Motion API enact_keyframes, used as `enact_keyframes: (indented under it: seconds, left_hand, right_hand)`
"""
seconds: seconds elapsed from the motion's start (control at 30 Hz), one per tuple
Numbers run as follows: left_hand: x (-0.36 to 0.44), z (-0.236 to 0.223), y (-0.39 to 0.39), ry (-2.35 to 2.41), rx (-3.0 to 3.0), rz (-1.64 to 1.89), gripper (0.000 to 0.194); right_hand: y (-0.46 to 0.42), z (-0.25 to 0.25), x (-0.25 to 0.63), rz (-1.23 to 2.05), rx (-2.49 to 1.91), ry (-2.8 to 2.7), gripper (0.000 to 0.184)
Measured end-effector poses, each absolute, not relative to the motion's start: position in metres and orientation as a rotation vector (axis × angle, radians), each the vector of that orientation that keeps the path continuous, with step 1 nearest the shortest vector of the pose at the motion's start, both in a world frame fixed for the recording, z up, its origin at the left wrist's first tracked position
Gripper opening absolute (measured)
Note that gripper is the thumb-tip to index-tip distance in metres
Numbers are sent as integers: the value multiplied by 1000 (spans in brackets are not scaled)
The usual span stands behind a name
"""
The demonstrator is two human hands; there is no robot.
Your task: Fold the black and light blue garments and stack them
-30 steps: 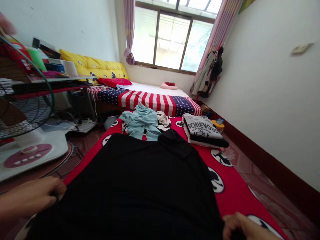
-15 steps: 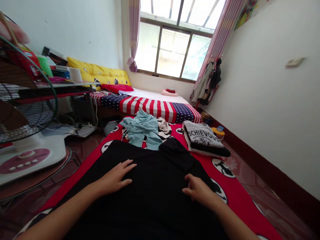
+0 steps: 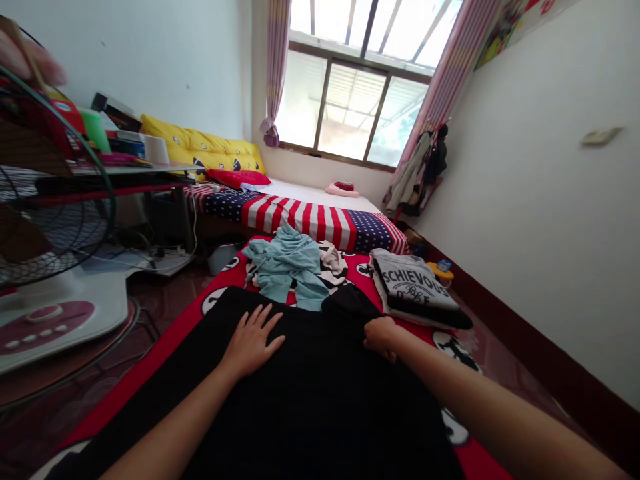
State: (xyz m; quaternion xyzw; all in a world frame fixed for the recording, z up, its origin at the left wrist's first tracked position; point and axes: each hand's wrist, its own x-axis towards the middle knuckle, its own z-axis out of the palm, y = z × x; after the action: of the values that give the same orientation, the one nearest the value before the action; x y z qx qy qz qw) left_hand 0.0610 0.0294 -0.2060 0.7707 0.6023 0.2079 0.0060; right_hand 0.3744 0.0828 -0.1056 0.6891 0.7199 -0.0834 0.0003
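Note:
A large black garment (image 3: 310,393) lies spread over the red patterned cover (image 3: 170,333) in front of me. My left hand (image 3: 253,341) rests flat on its left upper part, fingers spread. Towards the right edge, my right hand (image 3: 381,335) is closed, its fingers curled onto the black cloth and partly hidden. A bunched part of the same dark cloth sits just beyond it. Past the garment's far edge is a crumpled light blue garment (image 3: 290,263), heaped against a black-and-white patterned cloth (image 3: 333,260).
To the right is a folded stack of clothes (image 3: 415,283), a grey printed shirt on top. A fan (image 3: 55,320) stands on a round stool at left, beside a cluttered desk (image 3: 170,167). Behind is a bed with a striped, starred cover (image 3: 300,217); a wall runs along the right.
My right hand has moved up the garment and its fingers have closed on the cloth. The left hand has shifted slightly up and right, its fingers spread wider.

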Motion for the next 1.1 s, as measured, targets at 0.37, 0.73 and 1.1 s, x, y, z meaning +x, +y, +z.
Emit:
enact_keyframes:
  seconds: [0.37, 0.73, 1.1]
  left_hand:
    - [61, -208, 33, 1900, 2412, 662, 56]
    - [63, -205, 30, 1929, 2435, 611, 57]
    - [58, -188, 33, 2077, 2237, 684, 47]
  right_hand:
    - [83, -102, 366, -240, 2345, 2652, 47]
    - [20, -187, 485, -10, 2692, 1997, 53]
    - [33, -200, 455, 81, 3034, 2003, 43]
